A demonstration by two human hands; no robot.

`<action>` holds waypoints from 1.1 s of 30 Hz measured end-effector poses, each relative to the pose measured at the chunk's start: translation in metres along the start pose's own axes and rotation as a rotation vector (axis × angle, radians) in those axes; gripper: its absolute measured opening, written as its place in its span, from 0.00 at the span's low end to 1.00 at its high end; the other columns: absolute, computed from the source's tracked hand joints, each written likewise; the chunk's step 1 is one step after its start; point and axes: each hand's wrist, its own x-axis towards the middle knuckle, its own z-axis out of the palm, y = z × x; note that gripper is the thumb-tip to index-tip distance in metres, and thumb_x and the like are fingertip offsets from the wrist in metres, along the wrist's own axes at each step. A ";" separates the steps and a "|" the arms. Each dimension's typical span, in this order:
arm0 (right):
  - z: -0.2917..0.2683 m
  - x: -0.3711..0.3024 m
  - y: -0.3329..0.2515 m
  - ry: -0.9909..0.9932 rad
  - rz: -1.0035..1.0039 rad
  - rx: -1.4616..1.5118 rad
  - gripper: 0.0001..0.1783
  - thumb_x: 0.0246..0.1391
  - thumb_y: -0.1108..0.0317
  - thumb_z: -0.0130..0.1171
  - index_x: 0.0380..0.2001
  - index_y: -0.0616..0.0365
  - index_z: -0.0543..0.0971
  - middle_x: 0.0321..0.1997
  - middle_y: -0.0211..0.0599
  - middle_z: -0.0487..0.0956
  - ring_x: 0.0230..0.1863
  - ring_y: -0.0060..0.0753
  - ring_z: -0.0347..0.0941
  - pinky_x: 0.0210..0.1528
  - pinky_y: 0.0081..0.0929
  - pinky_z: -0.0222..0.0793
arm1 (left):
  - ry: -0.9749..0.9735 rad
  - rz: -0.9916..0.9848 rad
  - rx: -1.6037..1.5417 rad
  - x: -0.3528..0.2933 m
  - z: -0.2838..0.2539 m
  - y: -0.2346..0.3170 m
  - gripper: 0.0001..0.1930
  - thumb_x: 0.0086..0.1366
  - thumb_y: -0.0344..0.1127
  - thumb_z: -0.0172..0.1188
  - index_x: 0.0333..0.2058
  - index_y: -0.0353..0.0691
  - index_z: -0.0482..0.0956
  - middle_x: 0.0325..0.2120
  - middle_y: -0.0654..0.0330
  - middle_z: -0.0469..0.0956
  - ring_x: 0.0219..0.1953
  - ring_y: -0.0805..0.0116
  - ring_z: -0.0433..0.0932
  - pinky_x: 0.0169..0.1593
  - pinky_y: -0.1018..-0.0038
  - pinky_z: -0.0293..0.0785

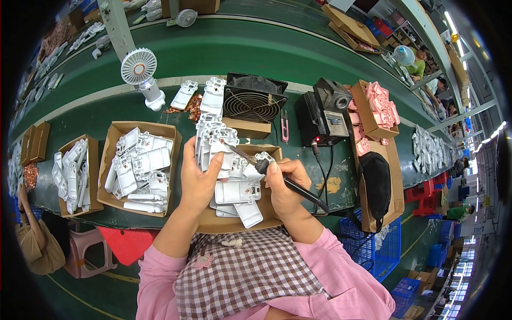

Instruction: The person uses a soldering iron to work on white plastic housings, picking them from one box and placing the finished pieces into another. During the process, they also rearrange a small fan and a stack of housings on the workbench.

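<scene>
My left hand [196, 178] is closed around white plastic casings [209, 140], which it holds up above an open cardboard box [242, 226]; whether they are stacked or joined I cannot tell. A soldering iron [300, 190] with a black handle is gripped in my right hand [288, 186]. Its metal tip slants up and left to the upper part of the held casing; contact is too small to make out. More white casings [237, 192] lie in the box beneath my hands.
Boxes of white casings [141, 160] stand on the left. Behind my hands are a black fan [255, 101], copper-coloured small parts [193, 106] and a white handheld fan [140, 69]. On the right sit a black soldering station [320, 117], cables and a box of pink casings [377, 106].
</scene>
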 end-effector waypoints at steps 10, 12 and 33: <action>-0.001 0.001 0.000 0.014 -0.031 -0.022 0.08 0.57 0.75 0.55 0.25 0.60 0.68 0.20 0.34 0.72 0.18 0.16 0.64 0.20 0.15 0.62 | -0.004 -0.012 -0.024 -0.001 0.001 0.003 0.26 0.62 0.31 0.60 0.55 0.34 0.61 0.45 0.57 0.72 0.47 0.73 0.70 0.50 0.75 0.68; -0.003 -0.001 0.003 0.023 -0.049 -0.015 0.08 0.57 0.75 0.55 0.26 0.60 0.68 0.20 0.34 0.72 0.18 0.16 0.64 0.20 0.15 0.61 | -0.014 0.001 0.007 -0.001 0.000 0.000 0.26 0.62 0.32 0.61 0.55 0.34 0.60 0.46 0.57 0.71 0.47 0.72 0.70 0.51 0.75 0.68; -0.002 0.001 0.000 -0.008 -0.025 -0.005 0.09 0.57 0.74 0.56 0.25 0.60 0.68 0.20 0.34 0.72 0.18 0.16 0.64 0.19 0.15 0.63 | -0.040 -0.004 0.008 -0.001 0.000 -0.004 0.24 0.62 0.30 0.59 0.54 0.38 0.60 0.42 0.58 0.72 0.37 0.75 0.76 0.26 0.80 0.80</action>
